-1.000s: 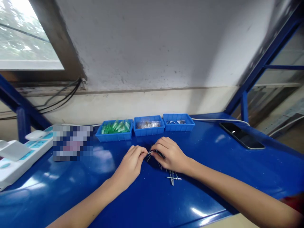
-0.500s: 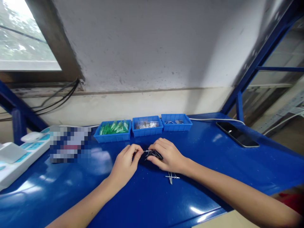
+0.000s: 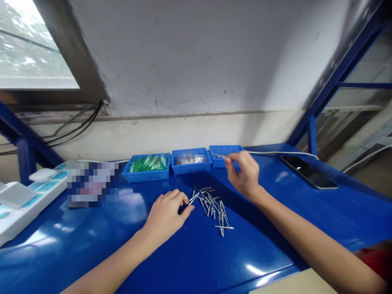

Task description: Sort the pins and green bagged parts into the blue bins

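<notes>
A loose pile of thin silver blind rivets [image 3: 211, 202] lies on the blue tabletop between my hands. At the pile's left edge rests my left hand [image 3: 168, 210], fingers curled, thumb and index finger apart beside the nearest rivets. My right hand [image 3: 244, 173] is raised at the front of the right blue bin [image 3: 219, 163], its thumb and fingertips pinched together. A thin metal rivet [image 3: 219, 156] shows at those fingertips, over the bin. My hand covers part of this bin.
Left of that bin stand a blue bin [image 3: 191, 168] of small clear packets and another blue bin [image 3: 147, 176] with green plastic pieces. A phone [image 3: 309, 172] lies at the right. A white power strip [image 3: 33, 200] and a blurred-out item [image 3: 92, 183] are at the left.
My right hand has let go of the bunch of rivets, now spread on the table, and moved up and right to the right bin. My left hand has shifted slightly, its pinch loosened.
</notes>
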### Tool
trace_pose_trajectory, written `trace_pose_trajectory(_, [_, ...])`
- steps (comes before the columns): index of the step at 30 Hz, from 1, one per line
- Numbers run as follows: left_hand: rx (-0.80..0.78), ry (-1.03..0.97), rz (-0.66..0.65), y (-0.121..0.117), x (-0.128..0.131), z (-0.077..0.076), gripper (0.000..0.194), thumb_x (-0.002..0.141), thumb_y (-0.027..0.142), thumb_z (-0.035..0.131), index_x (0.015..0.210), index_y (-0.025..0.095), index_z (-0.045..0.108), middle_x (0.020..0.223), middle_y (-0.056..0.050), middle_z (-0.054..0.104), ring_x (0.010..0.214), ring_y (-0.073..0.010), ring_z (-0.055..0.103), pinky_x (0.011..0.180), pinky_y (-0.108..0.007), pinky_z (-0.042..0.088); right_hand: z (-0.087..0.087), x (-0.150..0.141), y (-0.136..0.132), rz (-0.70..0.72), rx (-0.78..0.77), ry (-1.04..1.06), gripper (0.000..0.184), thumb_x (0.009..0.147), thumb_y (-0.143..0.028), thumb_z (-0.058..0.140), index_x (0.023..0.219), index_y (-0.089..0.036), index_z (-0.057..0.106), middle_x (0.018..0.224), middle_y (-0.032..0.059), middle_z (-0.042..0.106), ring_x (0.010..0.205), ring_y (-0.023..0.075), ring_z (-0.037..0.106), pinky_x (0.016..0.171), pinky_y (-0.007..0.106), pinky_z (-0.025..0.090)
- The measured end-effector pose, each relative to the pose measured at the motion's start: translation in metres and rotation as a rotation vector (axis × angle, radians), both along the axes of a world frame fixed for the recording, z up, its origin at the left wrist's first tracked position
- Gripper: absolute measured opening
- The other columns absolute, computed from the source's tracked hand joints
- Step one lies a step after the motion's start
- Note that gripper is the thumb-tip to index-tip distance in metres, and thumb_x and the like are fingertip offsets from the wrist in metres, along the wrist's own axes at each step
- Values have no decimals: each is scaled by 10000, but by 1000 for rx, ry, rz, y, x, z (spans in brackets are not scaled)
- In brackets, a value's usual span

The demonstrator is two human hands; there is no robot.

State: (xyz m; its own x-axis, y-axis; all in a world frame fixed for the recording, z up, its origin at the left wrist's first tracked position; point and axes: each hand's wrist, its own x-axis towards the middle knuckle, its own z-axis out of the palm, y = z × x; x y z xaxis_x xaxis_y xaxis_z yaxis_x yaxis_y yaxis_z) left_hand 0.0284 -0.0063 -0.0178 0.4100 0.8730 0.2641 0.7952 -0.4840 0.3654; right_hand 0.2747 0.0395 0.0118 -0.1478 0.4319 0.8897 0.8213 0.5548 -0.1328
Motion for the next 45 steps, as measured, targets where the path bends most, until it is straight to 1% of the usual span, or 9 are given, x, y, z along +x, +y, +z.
trace_pose_trajectory(2, [28, 29, -10, 0, 0, -1, 119, 838, 272, 509, 752, 216, 567, 754, 0, 592, 735, -191, 557, 644, -309, 357, -2, 14, 12, -225, -88, 42, 199, 886, -326, 481, 970, -167, 566, 729, 83, 617, 754, 241, 532, 702, 371, 375])
trace_pose_trajectory(4, [37, 23, -3, 1, -1, -1, 132, 848, 231, 475, 750, 210, 562, 742, -5, 583, 738, -191, 544, 644, -312, 356, -7, 20, 18, -296, -194, 30, 288, 870, -376, 503, 1049, -156, 552, 711, 83, 624, 795, 272, 538, 706, 385, 376])
trace_pose_trajectory(13, [44, -113, -47, 5, -4, 3, 211, 932, 265, 354, 789, 200, 495, 817, -22, 573, 797, -187, 540, 718, -325, 405, -15, -40, -22, 337, -303, -421, 218, 899, -334, 472, 959, -172, 606, 797, 52, 623, 763, 176, 519, 666, 312, 343])
trace_pose_trajectory(22, [26, -200, -21, 2, -2, 7, 153, 917, 321, 411, 905, 212, 517, 848, -11, 599, 778, -177, 547, 714, -313, 401, -21, -46, -25, 305, -246, -451, 250, 940, -242, 386, 839, -154, 598, 711, 41, 606, 684, 156, 491, 618, 302, 307])
trace_pose_trajectory(33, [10, -165, -70, 1, -4, 10, 284, 949, 302, 314, 785, 210, 526, 782, 6, 623, 767, -173, 561, 728, -309, 384, -17, -47, -28, 332, -128, -446, 185, 919, -242, 444, 873, -157, 601, 710, 33, 612, 663, 138, 512, 606, 287, 318])
trace_pose_trajectory(36, [-27, -134, -22, 1, -1, 9, 223, 926, 366, 379, 906, 228, 553, 825, 5, 622, 803, -180, 577, 729, -313, 405, -9, -35, -18, 250, -48, -375, 184, 907, -227, 453, 821, -161, 602, 687, 31, 624, 644, 138, 529, 607, 283, 329])
trace_pose_trajectory(39, [-45, -51, 22, 3, 2, 6, 184, 857, 387, 510, 961, 242, 556, 871, -1, 606, 829, -195, 587, 684, -303, 422, 1, -10, 0, -98, -55, -165, 220, 908, -255, 432, 839, -157, 616, 717, 59, 652, 663, 159, 571, 637, 292, 358])
trace_pose_trajectory(42, [-27, 19, 10, 5, 2, 2, 102, 864, 294, 487, 880, 241, 573, 901, -7, 594, 829, -188, 590, 661, -290, 420, 4, 13, 14, -421, -262, -79, 301, 881, -337, 466, 1060, -126, 585, 702, 70, 660, 652, 201, 597, 616, 305, 374])
trace_pose_trajectory(45, [-23, 4, 9, 6, 0, 1, 129, 877, 233, 437, 832, 225, 558, 859, -7, 586, 804, -178, 584, 666, -292, 420, -1, 14, 13, -318, -448, -93, 331, 877, -354, 471, 1105, -132, 565, 706, 59, 661, 628, 194, 598, 598, 294, 389])
